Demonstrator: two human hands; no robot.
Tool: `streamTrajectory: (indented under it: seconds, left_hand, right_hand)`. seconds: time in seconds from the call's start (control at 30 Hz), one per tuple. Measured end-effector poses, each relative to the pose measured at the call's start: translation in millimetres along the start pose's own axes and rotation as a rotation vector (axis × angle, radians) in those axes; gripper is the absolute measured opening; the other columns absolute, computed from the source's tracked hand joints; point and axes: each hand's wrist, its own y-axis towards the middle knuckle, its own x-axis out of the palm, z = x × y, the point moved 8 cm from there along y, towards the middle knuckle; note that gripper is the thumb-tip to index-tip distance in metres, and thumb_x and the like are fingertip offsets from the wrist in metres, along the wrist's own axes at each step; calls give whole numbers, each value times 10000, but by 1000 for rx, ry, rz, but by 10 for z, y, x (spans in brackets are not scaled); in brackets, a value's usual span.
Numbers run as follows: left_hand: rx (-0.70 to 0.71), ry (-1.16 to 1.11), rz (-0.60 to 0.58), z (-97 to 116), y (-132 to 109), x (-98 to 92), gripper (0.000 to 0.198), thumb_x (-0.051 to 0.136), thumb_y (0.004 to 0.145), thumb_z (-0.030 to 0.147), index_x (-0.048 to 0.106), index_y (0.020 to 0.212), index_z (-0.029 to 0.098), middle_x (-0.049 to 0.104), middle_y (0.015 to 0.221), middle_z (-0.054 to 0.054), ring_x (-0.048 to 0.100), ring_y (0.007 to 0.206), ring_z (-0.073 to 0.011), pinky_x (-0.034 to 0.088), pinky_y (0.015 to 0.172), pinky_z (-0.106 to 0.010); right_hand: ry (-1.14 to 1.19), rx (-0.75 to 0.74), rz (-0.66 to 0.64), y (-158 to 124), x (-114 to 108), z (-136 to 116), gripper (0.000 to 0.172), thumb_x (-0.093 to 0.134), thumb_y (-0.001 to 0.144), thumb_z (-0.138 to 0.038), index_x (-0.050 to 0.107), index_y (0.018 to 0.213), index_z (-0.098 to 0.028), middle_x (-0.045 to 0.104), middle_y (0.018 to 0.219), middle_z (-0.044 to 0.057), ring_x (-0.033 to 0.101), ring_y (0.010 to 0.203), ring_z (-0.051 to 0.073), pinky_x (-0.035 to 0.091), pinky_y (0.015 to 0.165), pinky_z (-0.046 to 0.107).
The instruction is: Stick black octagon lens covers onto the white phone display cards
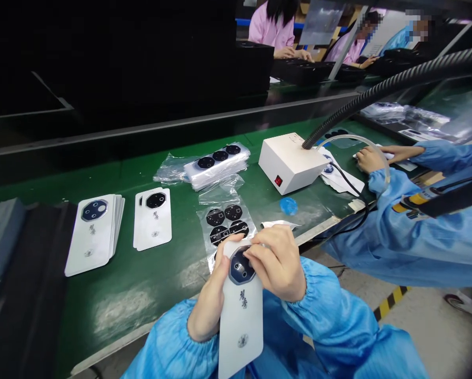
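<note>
My left hand [211, 300] grips the left edge of a white phone back cover [241, 321], which tilts toward me at the bench edge. A dark, round-cornered camera plate [239, 268] with lens rings sits near its top. The fingers of my right hand [280, 260] are pinched together over that plate's upper right; whatever lies between the fingertips is hidden. Just beyond my hands lies a clear sheet of black camera stickers [232, 212], partly covered by the cover and fingers.
A stack of white covers [96, 231] and a smaller pile [153, 218] lie left on the green bench [141, 305]. Bagged camera films [218, 163], a white box [289, 163] with a ribbed hose [378, 89], and a blue disc [288, 206] stand beyond. A co-worker's sleeve [437, 210] is at right.
</note>
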Motion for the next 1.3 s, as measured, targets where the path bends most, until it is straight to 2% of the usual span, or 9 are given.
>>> streamTrajectory:
  seconds: [0.2, 0.3, 0.43, 0.53, 0.63, 0.83, 0.9, 1.07, 1.3]
  left_hand:
    - [-100, -156, -23, -38, -28, 37, 495, 515, 785, 518, 366, 1221, 336, 613, 1105, -4, 627, 933, -194, 500, 801, -317]
    - [-60, -197, -26, 13, -26, 54, 533, 489, 796, 512, 302, 1260, 331, 624, 1095, -31, 639, 893, -219, 515, 773, -363]
    - [-14, -229, 10, 64, -14, 23, 516, 441, 830, 469, 270, 1290, 310, 636, 1062, -39, 625, 920, -199, 494, 809, -340]
    - [-33, -237, -9, 56, 7, 13, 498, 457, 822, 474, 312, 1266, 304, 639, 1003, -28, 625, 867, -181, 492, 769, -308]
    - [-35, -203, 13, 64, 24, -39, 461, 484, 812, 469, 369, 1226, 303, 623, 1063, -25, 604, 924, -182, 477, 798, -292]
    - [-40, -220, 56, 101, -1, -72, 444, 509, 807, 449, 409, 1205, 280, 615, 1062, -44, 614, 895, -193, 472, 796, -309]
    - [-54, -238, 52, 107, -14, -47, 413, 507, 814, 437, 415, 1188, 288, 614, 1070, -46, 621, 885, -196, 479, 776, -309]
    - [-52, -321, 41, 140, -30, -13, 369, 504, 819, 396, 421, 1162, 290, 633, 1026, -55, 636, 835, -201, 495, 705, -313]
    - [28, -292, 91, 204, -53, -73, 378, 523, 804, 405, 436, 1155, 294, 659, 989, -48, 644, 830, -197, 505, 726, -318]
  right_hand:
    - [198, 178, -79, -33, 44, 161, 168, 538, 784, -85, 526, 916, -190, 565, 896, 59, 502, 843, 178, 436, 718, 355]
    - [149, 109, -88, -27, 33, 113, 222, 528, 773, -75, 580, 940, -212, 579, 964, 62, 504, 902, 196, 441, 743, 379]
    - [103, 20, -101, -28, 53, 59, 291, 525, 774, -92, 599, 1019, -230, 590, 993, 66, 503, 904, 203, 450, 742, 389]
    - [80, -21, -156, -27, 111, 44, 256, 550, 784, -163, 612, 1026, -214, 575, 1012, 86, 481, 911, 222, 451, 747, 407]
    - [53, -56, -226, -17, 177, 27, 241, 540, 813, -253, 625, 1031, -200, 557, 1012, 104, 468, 912, 236, 445, 744, 423]
    - [56, -131, -259, 0, 220, -32, 298, 472, 856, -407, 633, 1069, -273, 509, 1054, 94, 449, 919, 250, 440, 724, 429]
    - [68, -134, -247, 5, 214, -28, 303, 475, 857, -400, 636, 1070, -255, 517, 1048, 99, 453, 916, 252, 446, 725, 428]
    - [115, -140, -130, -8, 125, 15, 255, 513, 829, -222, 639, 1017, -105, 559, 1016, 138, 496, 920, 252, 480, 725, 399]
    - [289, -104, -73, -11, 46, 25, 215, 501, 795, -170, 609, 973, -115, 587, 1004, 131, 530, 911, 235, 481, 724, 408]
